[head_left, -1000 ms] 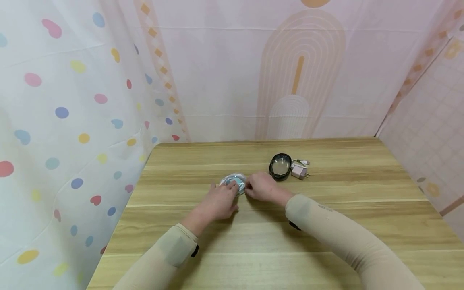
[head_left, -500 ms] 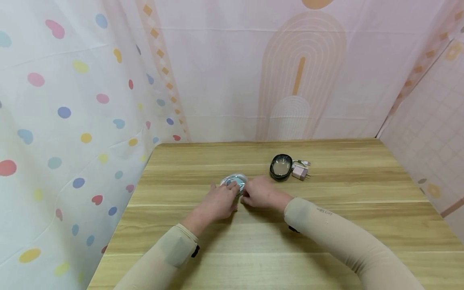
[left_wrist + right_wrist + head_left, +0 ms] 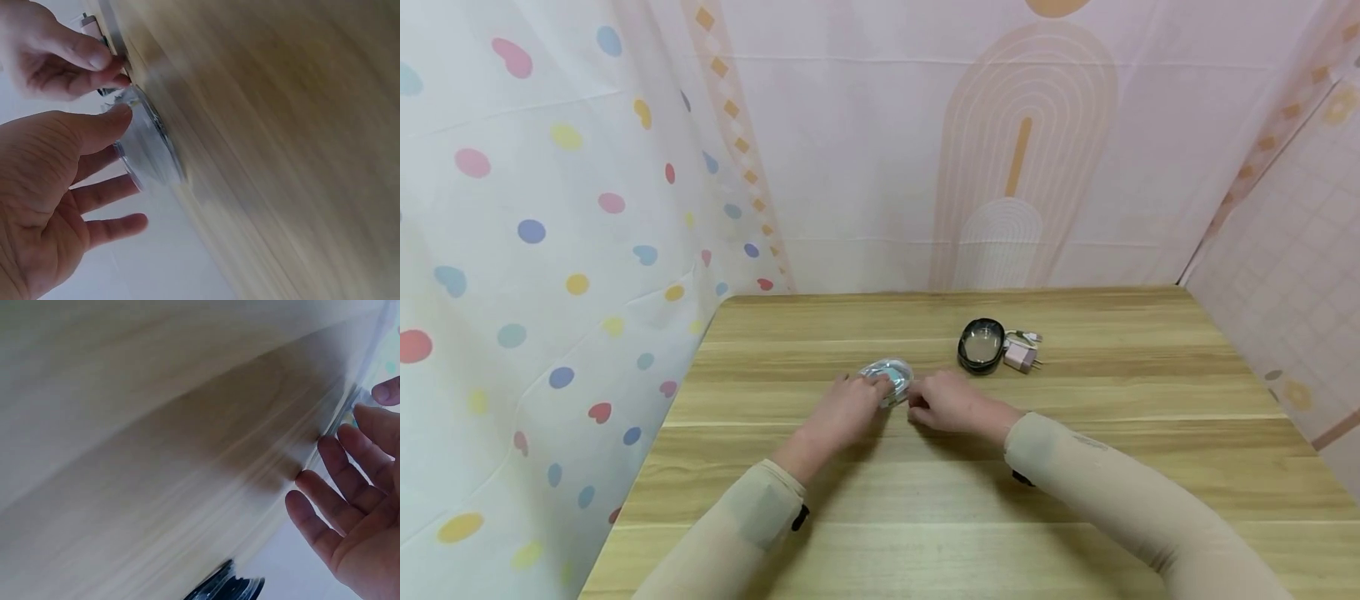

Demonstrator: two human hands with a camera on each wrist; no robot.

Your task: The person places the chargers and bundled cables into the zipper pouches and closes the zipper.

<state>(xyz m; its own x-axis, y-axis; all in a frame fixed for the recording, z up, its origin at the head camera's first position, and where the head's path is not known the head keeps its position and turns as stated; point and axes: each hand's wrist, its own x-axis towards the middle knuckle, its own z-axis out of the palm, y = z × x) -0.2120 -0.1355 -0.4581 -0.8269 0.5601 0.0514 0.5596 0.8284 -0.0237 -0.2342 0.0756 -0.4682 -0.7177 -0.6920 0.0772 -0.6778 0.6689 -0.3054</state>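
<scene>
A coiled white cable in clear plastic wrapping (image 3: 896, 372) with a pale blue patch lies near the middle of the wooden table. My left hand (image 3: 844, 411) holds it from the left; in the left wrist view the thumb (image 3: 115, 122) is on one face and fingers pass behind. At the right edge of the wrapping is my right hand (image 3: 953, 403), its thumb and forefinger brought close together as in a pinch. What lies between those fingertips is too small to see. The other right fingers (image 3: 309, 519) are loosely bent, close to the tabletop.
Behind the right hand lies a coiled black cable (image 3: 962, 360). Right beside it are a pinkish plug adapter (image 3: 1019, 357) and a short white cable end (image 3: 1032, 337). Patterned curtains (image 3: 850, 167) hang along the table's back and sides.
My right hand moved slightly left over the wrapping's edge, then back to the right. My left hand shifted a little left, uncovering more of the wrapping. The black cable and adapter stayed put.
</scene>
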